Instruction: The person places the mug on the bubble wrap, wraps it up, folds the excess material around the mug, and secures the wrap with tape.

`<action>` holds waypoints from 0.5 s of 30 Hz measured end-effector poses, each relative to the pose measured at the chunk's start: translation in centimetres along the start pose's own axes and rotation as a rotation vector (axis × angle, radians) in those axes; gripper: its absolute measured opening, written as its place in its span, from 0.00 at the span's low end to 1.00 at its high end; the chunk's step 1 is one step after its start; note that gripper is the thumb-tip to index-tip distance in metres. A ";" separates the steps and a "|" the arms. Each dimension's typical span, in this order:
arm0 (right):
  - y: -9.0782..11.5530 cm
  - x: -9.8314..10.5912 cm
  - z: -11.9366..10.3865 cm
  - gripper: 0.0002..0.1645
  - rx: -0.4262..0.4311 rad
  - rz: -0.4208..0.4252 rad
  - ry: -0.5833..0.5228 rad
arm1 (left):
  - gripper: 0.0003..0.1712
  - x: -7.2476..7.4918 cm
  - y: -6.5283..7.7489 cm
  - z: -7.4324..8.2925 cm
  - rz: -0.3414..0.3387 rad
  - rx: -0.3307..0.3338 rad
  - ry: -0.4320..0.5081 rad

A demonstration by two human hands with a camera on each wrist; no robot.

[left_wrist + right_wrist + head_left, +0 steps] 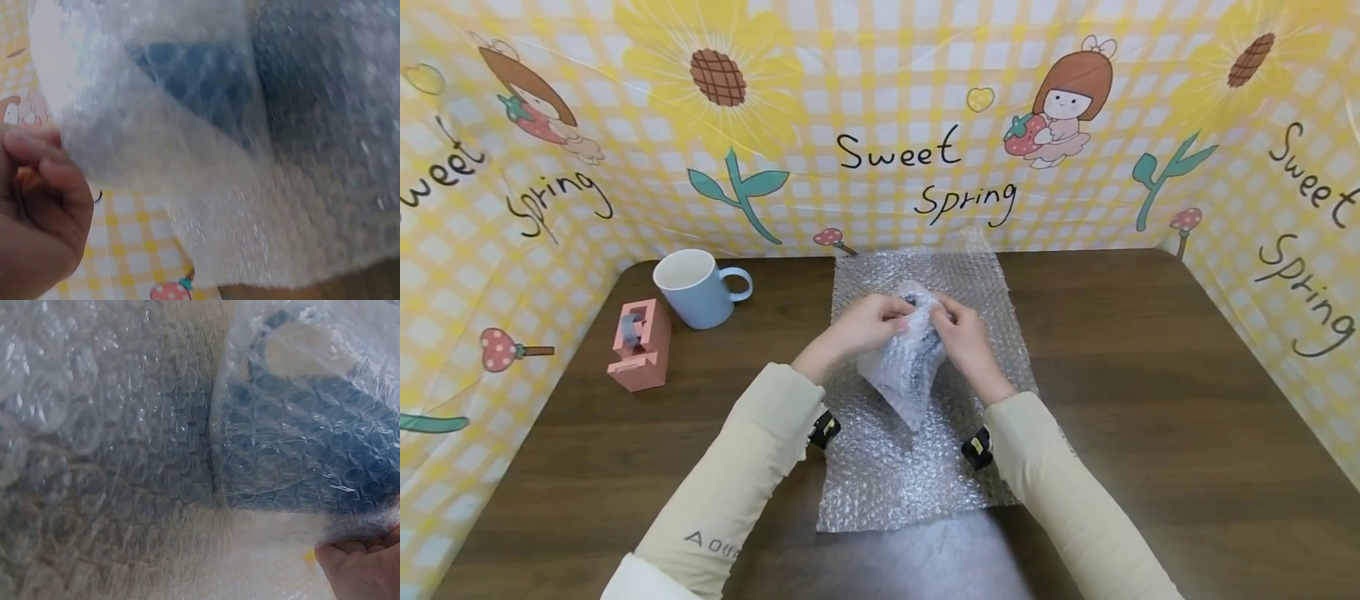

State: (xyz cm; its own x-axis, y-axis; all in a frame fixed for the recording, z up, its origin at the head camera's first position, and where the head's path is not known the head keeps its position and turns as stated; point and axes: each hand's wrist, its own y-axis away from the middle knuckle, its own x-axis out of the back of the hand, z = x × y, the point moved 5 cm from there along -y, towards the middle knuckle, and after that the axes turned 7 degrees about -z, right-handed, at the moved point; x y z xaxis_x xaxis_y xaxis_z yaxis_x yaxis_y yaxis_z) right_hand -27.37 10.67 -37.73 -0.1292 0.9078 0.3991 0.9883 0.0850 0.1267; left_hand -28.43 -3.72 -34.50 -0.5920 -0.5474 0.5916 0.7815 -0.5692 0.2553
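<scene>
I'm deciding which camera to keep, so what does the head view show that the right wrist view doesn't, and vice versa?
Only head: the mug, the tape dispenser and the printed sunflowers.
Only right wrist: a close look through the bubbles at a blue thing with a rounded opening; from the head camera, that shape can't be made out.
Both: the right hand gripping bubble wrap.
</scene>
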 end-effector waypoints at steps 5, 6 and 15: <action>0.0 0.0 0.0 0.28 0.011 0.017 -0.005 | 0.26 0.0 0.5 -0.5 -0.095 -0.035 0.077; 0.0 0.0 0.1 0.28 0.014 0.022 -0.002 | 0.27 0.0 0.5 -0.7 -0.098 -0.054 0.091; 0.1 0.1 0.0 0.28 0.016 0.044 -0.004 | 0.30 0.1 0.8 -1.9 0.283 0.019 0.238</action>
State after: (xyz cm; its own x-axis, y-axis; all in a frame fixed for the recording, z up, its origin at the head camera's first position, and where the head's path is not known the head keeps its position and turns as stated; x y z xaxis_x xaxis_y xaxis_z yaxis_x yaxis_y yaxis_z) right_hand -27.24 10.72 -37.67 -0.0853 0.9126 0.3999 0.9942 0.0515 0.0945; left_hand -28.24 -5.41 -35.70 -0.3795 -0.8101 0.4468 0.9230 -0.3647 0.1227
